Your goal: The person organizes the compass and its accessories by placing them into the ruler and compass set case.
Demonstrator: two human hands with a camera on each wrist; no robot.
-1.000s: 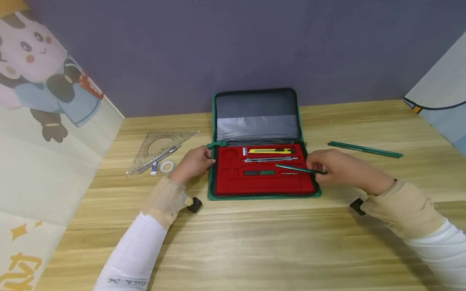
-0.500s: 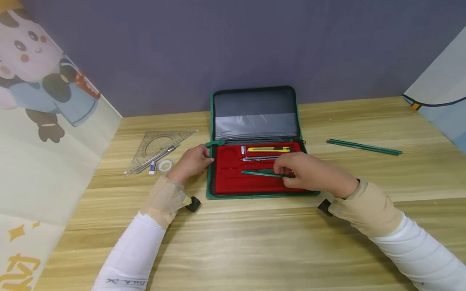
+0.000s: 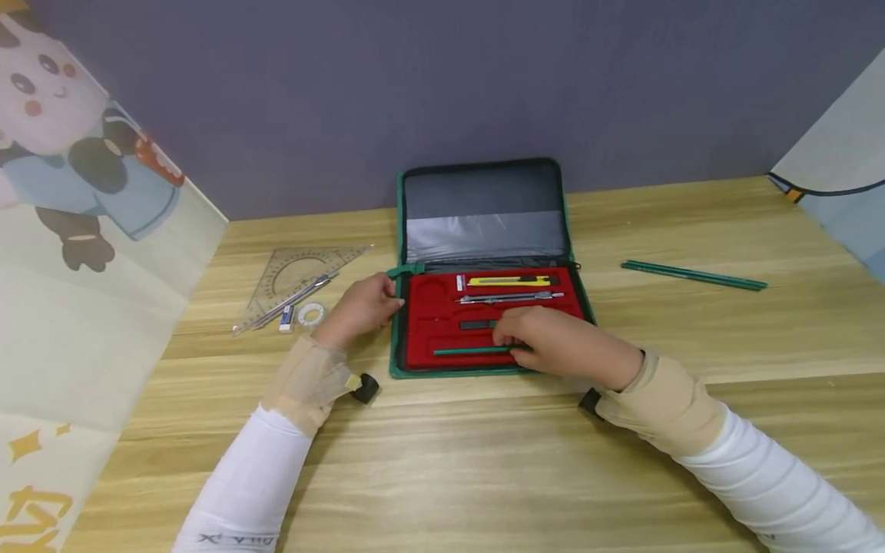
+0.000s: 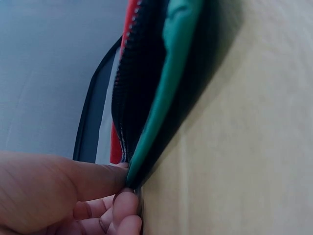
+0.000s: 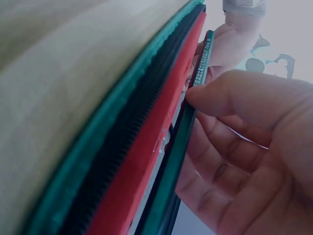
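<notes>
A green zippered drawing-set case (image 3: 396,342) lies open on the table, its red tray (image 3: 422,307) facing up. My right hand (image 3: 558,342) pinches a green pencil (image 3: 470,352) over the tray's long front slot; the wrist view shows thumb and fingers on the pencil (image 5: 182,132). Whether the pencil touches the slot's bottom I cannot tell. At the case's left edge, my left hand (image 3: 362,307) pinches the green border, seen close in the left wrist view (image 4: 142,152). The tray holds a yellow utility knife (image 3: 508,282), a metal compass (image 3: 508,298) and a dark block (image 3: 475,325), partly behind my right hand.
Left of the case lie a clear set square (image 3: 266,280), a metal drawing tool (image 3: 297,298), an eraser (image 3: 286,319) and a white ring (image 3: 310,314). Green pencils (image 3: 694,275) rest on the right. A dark panel (image 3: 311,107) stands behind the table.
My right hand has carried the green pencil leftward and toward me, from the case's right side down to the front slot. My left hand stays at the left edge.
</notes>
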